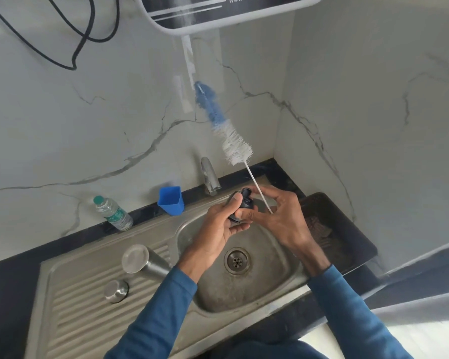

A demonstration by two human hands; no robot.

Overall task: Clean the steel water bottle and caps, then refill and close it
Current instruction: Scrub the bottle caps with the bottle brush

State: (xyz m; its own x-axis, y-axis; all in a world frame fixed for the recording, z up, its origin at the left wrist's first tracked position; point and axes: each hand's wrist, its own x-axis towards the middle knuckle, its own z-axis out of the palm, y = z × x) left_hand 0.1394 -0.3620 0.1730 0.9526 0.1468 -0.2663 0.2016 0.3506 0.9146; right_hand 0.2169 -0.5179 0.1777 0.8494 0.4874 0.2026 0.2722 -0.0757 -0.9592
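Both sleeves (166, 307) blue, forearms reaching over the steel sink (270, 268); drain (237, 260) visible below the hands. On the ribbed drainboard (75, 320) left of the basin: small steel cap (116, 291), domed side up, and just behind it the steel bottle (147, 263), flat closed end toward the camera, mouth not visible. Above the basin, left hand (218, 226) grips the dark cap (240, 204), thumb on the near side and fingers curled beneath it. Right hand (280, 218) just beside it, thumb touching the cap's lower edge, fingers curled round the twisted wire stem of the bottle brush (228, 130); the brush's white and blue bristle head points up and away toward the wall, clear of the cap. Tap (210, 178) at the basin's back edge. Blue cup (171, 200) and plastic bottle (113, 213) with green cap stand on the dark tabletop (11, 281) against the marbled wall (62, 125). Dark mat (337, 229) right of the sink. Wall unit (218, 14) overhead, black cable (75, 40) at upper left.
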